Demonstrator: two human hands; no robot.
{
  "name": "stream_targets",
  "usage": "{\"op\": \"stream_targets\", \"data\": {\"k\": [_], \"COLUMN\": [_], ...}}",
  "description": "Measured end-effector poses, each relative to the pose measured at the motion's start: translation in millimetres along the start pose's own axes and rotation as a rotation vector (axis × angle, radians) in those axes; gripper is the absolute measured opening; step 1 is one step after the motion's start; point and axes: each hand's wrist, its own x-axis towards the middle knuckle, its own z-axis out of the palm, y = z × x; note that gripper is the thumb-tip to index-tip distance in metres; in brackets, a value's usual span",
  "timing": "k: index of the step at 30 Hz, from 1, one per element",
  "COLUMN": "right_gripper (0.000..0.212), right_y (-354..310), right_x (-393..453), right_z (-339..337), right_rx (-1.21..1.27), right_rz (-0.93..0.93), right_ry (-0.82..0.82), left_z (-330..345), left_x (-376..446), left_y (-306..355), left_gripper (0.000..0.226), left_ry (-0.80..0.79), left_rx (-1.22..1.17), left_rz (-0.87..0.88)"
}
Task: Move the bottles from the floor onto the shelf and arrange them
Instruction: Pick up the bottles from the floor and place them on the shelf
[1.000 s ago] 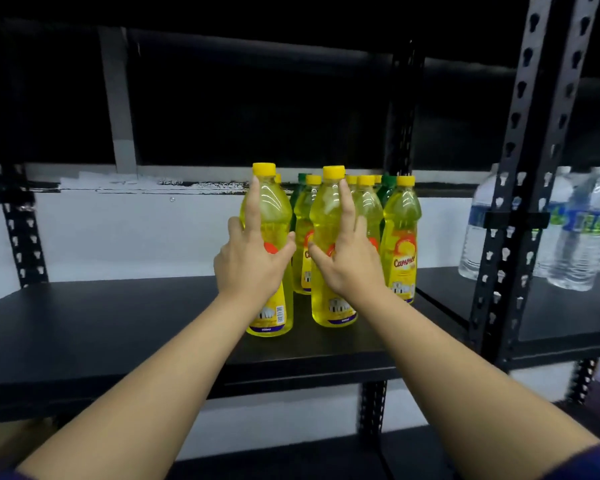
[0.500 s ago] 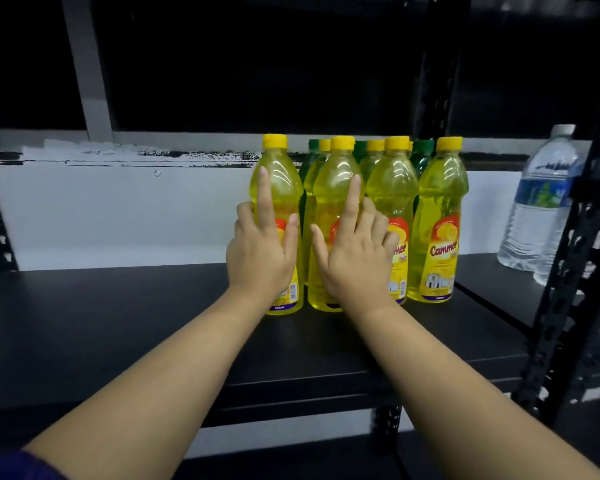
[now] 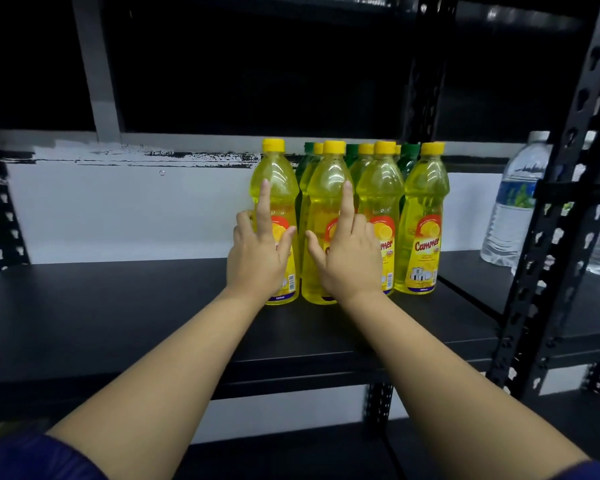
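Single head-worn view: faces forward, slightly down, close to black metal shelf board; yellow plastic bottles centred.

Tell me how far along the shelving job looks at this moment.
Done: a cluster of yellow bottles and green-capped ones stands upright on the black shelf. In hand: the left hand and right hand rest flat against the two leftmost front bottles, apparently nudging them into line. Left: the floor is out of view, so cannot tell.
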Motion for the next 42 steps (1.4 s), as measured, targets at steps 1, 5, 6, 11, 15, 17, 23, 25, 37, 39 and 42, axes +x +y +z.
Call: {"op": "stream_targets", "data": {"k": [1,5,6,11,15,17,23,25,37,39,42], "right_gripper": [0.094,0.101,0.104,0.112,0.114,0.114,0.112,0.112,0.112,0.112,0.112], "right_y": [-3,-21,-27,-70,-117,-142,-216,-238,-309,-313,-315], "right_x": [-2,-9,-10,-16,-25,-28,-30,-30,-8,-3,3], "right_z": [-4,-21,-24,-31,-23,-15,20,34,123,136,154], "right_rx": [0.04,0.182,0.204,0.19,0.248,0.257,0.248,0.221,0.22,0.23,0.226], "right_rz": [0.013,0.044,0.036,-0.032,-0.06,-0.085,-0.138,-0.135,-0.137,-0.13,-0.129], "right_ry": [-0.012,-0.065,-0.079,-0.145,-0.194,-0.207,-0.248,-0.256,-0.238,-0.247,-0.234], "left_z": [-6,-46,-58,-129,-177,-196,-241,-248,-210,-200,-186], "left_x": [-1,-12,-16,-37,-44,-40,-33,-31,2,9,20], "left_y": [-2,-14,-18,-56,-94,-120,-197,-218,-282,-296,-319], "left_gripper": [0.082,0.084,0.085,0.084,0.086,0.088,0.09,0.092,0.13,0.131,0.133], "left_ry": [-0.007,-0.044,-0.05,-0.042,-0.034,-0.047,-0.103,-0.108,-0.117,-0.121,-0.114], "left_rx": [-0.013,-0.042,-0.047,-0.095,-0.069,-0.076,-0.093,-0.065,0.133,0.111,0.114], "left_rz": [0.005,-0.021,-0.041,-0.102,-0.155,-0.175,-0.215,-0.241,-0.36,-0.377,-0.385]}}
